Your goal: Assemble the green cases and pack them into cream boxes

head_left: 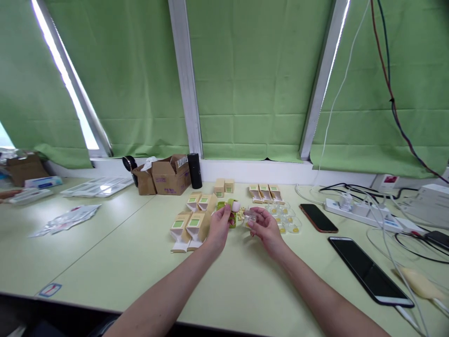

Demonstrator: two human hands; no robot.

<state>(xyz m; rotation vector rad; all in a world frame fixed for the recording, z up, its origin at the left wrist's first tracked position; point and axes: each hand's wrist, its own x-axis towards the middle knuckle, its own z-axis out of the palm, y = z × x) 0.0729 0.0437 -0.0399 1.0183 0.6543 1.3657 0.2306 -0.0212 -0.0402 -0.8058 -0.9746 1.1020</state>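
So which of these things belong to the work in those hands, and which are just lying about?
Likely the job:
small pale item, in the left hand
clear plastic piece, in the right hand
small cartons
clear yellow-dotted packs

Likely just lying about:
smaller phone
larger phone
power strip
black cylinder

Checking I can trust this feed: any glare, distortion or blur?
Head view throughout: daylight through gaps beside the green blinds; glare on the flat plastic trays; outer window posts lean, likely lens distortion; the right hand looks fairly sharp, its clear piece too small for detail.
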